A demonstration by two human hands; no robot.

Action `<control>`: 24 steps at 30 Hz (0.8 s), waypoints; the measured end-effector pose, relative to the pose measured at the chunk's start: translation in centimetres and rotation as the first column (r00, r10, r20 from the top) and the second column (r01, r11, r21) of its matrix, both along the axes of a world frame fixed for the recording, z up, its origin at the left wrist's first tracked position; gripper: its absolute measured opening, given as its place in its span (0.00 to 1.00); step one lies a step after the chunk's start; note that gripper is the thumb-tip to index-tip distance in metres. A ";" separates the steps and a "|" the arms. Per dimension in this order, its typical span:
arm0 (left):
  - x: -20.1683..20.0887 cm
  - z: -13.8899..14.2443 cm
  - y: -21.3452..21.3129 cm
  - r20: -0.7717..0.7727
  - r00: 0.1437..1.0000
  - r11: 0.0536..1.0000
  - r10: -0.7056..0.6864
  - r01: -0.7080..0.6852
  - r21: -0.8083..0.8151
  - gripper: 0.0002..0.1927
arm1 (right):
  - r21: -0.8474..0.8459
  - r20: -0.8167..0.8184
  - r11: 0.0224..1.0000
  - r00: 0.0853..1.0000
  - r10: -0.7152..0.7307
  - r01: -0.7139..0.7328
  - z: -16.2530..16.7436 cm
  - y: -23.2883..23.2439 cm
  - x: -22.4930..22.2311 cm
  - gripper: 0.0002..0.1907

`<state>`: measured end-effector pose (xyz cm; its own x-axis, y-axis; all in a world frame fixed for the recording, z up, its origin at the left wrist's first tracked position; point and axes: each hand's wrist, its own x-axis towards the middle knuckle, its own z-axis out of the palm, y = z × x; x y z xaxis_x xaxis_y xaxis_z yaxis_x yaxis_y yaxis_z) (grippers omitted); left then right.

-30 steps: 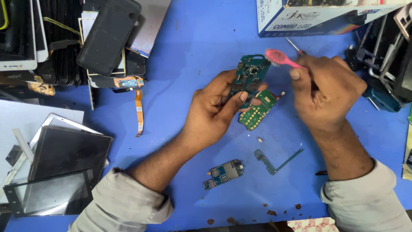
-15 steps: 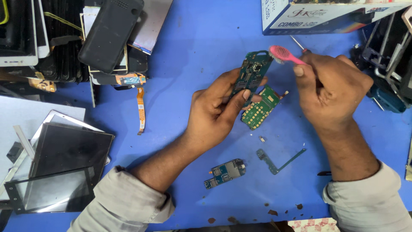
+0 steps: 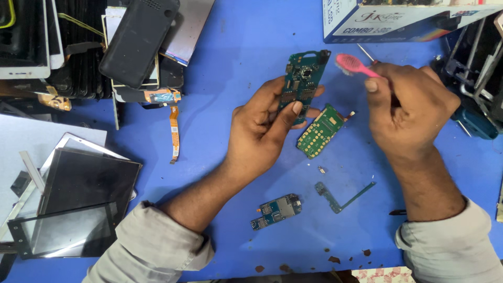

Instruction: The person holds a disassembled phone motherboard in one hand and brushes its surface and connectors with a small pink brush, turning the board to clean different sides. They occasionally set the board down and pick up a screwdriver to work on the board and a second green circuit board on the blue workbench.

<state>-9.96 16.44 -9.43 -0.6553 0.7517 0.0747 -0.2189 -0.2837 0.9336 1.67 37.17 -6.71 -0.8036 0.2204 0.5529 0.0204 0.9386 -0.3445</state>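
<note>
Left hand (image 3: pixel 262 131) grips a green board (image 3: pixel 303 78); right hand (image 3: pixel 411 112) clutches a pink brush (image 3: pixel 352 64). Loose boards and screens litter the blue table (image 3: pixel 236 57).

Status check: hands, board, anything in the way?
Left hand grips green circuit board upright. Right hand holds pink brush beside it. Keypad board lies just below, apart.

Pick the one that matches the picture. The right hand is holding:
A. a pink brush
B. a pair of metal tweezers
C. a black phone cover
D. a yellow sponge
A: the right hand is closed around the handle of a pink brush, whose head sticks out toward the green circuit board that the left hand holds up over the blue table.
</note>
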 end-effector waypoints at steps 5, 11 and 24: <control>0.1 -0.5 0.1 0.015 0.998 0.998 -0.053 0.053 0.026 0.20 | -0.003 -0.002 1.000 1.000 0.011 -0.011 0.0 -0.2 0.1 0.14; 0.1 -0.9 0.0 -0.172 0.983 0.996 -0.069 0.058 -0.069 0.21 | -0.011 -0.002 0.998 0.998 0.063 -0.063 0.4 -1.6 -0.6 0.13; 0.2 -0.7 -0.2 -0.065 0.996 0.998 -0.059 0.060 0.004 0.21 | -0.137 0.011 0.984 0.993 0.118 -0.116 -0.1 -1.5 -1.0 0.14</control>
<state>-9.78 16.26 -10.17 -0.6031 0.7886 0.1199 -0.1750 -0.2775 0.9447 0.70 35.68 -6.80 -0.8382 0.1964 0.5087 -0.0790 0.8793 -0.4696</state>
